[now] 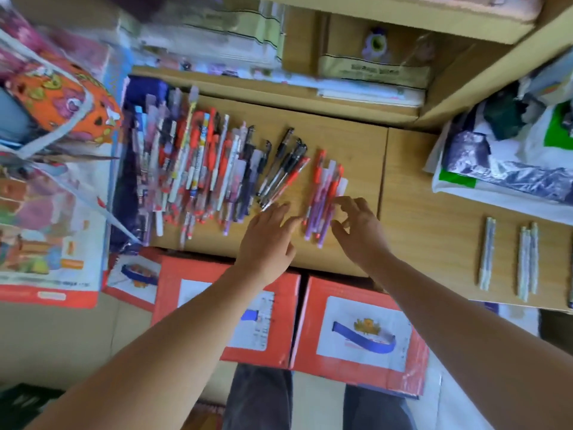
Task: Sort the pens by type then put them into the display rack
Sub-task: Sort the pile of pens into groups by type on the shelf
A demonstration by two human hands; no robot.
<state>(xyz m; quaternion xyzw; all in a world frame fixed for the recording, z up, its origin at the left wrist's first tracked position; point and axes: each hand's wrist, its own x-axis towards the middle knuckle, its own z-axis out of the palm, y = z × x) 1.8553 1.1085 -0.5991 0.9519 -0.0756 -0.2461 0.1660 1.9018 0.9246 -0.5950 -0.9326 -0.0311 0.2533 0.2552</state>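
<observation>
A big mixed heap of pens (192, 169) in red, white, purple and black lies on the left of a wooden table top (347, 141). Beside it sits a small fan of black and red gel pens (283, 169). Further right lies a group of red-capped purple pens (324, 197). My left hand (268, 240) reaches in with straight fingers, its tips between the gel pens and the purple group. My right hand (359, 228) hovers at the right side of the purple group, fingers loosely curled, thumb and forefinger near the pens' lower ends. No pen is plainly held.
Three pale wrapped pens (508, 256) lie on the adjoining table at the right. Red cardboard boxes (356, 330) stand below the table's near edge. Shelves with packets (372, 72) rise behind, colourful bags and books (52, 181) crowd the left, and a plastic bag (511, 150) sits far right.
</observation>
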